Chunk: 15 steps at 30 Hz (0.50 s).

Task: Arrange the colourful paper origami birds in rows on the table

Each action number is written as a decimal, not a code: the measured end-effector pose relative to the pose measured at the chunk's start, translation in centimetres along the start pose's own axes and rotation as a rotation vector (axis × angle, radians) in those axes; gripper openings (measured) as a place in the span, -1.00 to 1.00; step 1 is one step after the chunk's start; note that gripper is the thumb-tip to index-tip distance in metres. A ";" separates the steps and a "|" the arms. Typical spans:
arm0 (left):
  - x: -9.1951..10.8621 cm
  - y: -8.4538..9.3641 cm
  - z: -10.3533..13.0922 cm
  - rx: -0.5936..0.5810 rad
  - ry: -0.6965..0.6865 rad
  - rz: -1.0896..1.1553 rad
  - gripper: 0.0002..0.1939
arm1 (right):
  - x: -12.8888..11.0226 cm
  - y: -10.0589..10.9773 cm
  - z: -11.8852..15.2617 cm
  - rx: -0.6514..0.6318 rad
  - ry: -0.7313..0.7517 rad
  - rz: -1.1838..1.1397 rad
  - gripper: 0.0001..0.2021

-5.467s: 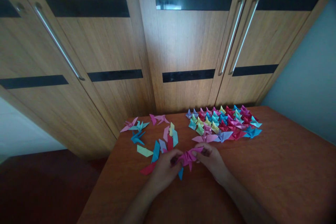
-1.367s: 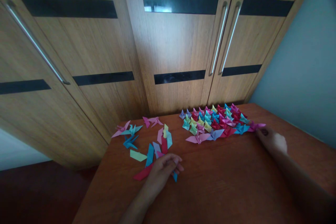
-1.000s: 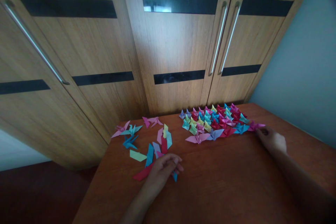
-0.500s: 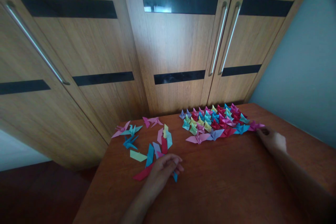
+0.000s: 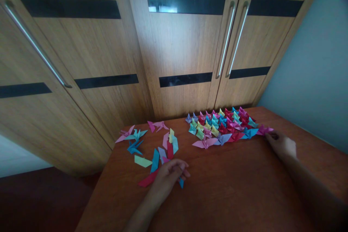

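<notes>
My right hand [image 5: 281,144] is closed at the right end of the front row, fingertips on a magenta origami crane [image 5: 263,129]. Beside it in that row sit a blue crane [image 5: 249,133], a red crane [image 5: 236,137], a lavender crane [image 5: 224,139] and a pink crane [image 5: 206,143]. My left hand [image 5: 171,174] rests palm down over folded paper strips, loosely bent fingers apart, nothing visible in it. Partly under it lie a red strip [image 5: 148,179] and a blue piece [image 5: 181,183]; a teal-blue strip [image 5: 154,160] is close by.
Several rows of small colourful cranes [image 5: 214,119] stand at the back of the wooden table [image 5: 223,188]. Loose cranes [image 5: 135,147] and a pale green strip [image 5: 143,161] lie left. A wooden wardrobe [image 5: 179,50] rises behind; a wall [image 5: 312,90] stands right.
The magenta crane at my right fingertips has shifted very slightly left. My left hand stays in place.
</notes>
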<state>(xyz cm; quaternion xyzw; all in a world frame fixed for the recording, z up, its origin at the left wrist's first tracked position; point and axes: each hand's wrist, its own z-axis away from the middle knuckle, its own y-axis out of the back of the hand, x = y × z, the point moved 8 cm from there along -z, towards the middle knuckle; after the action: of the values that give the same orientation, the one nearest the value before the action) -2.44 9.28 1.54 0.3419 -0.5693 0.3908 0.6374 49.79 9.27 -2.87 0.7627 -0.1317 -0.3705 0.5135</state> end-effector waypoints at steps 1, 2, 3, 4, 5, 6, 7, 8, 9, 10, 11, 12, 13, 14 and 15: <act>0.0 0.0 0.0 0.000 -0.003 -0.006 -0.63 | 0.0 0.0 0.0 0.010 -0.004 0.005 -0.64; 0.0 0.0 0.0 -0.001 -0.006 -0.011 -0.63 | 0.0 0.1 0.0 0.017 -0.005 0.007 -0.64; 0.1 0.0 0.0 0.000 -0.008 -0.015 -0.64 | 0.0 0.1 0.0 0.024 -0.006 0.007 -0.65; 0.1 0.0 0.0 0.002 -0.009 -0.016 -0.64 | 0.0 0.2 0.1 0.028 -0.004 0.003 -0.65; 0.1 0.0 0.0 0.002 -0.011 -0.015 -0.64 | 0.0 0.2 0.1 0.031 0.000 -0.003 -0.65; 0.2 0.0 0.0 0.002 -0.013 -0.011 -0.64 | 0.0 0.3 0.2 0.033 0.003 -0.014 -0.66; 0.2 0.0 0.0 0.002 -0.015 -0.006 -0.65 | 0.0 0.4 0.3 0.037 0.007 -0.028 -0.66; 0.3 0.0 0.0 0.002 -0.017 -0.001 -0.65 | 0.0 0.6 0.5 0.045 0.011 -0.045 -0.67; 0.3 0.0 0.0 0.002 -0.017 0.002 -0.65 | -0.1 0.9 0.8 0.062 0.015 -0.064 -0.68; 0.4 0.0 0.0 0.002 -0.018 0.004 -0.65 | -0.2 1.2 1.1 0.087 0.018 -0.083 -0.69; 0.4 0.0 0.0 0.002 -0.017 0.004 -0.66 | -0.3 1.6 1.5 0.120 0.017 -0.103 -0.70; 0.4 0.1 0.0 0.003 -0.018 0.003 -0.66 | -0.6 2.0 2.0 0.153 0.016 -0.128 -0.71; 0.5 0.1 0.0 0.004 -0.019 -0.001 -0.66 | -1.0 2.4 2.6 0.182 0.015 -0.159 -0.71; 0.5 0.2 0.0 0.009 -0.021 -0.004 -0.66 | -1.6 2.6 3.3 0.202 0.015 -0.199 -0.71; 0.6 0.3 0.0 0.018 -0.020 -0.007 -0.66 | -2.5 2.7 4.0 0.208 0.023 -0.251 -0.70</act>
<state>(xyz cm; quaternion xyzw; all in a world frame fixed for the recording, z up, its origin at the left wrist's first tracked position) -2.73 9.45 2.11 0.3533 -0.5710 0.3902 0.6299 45.75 6.74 -0.19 0.8263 -0.0673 -0.4074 0.3831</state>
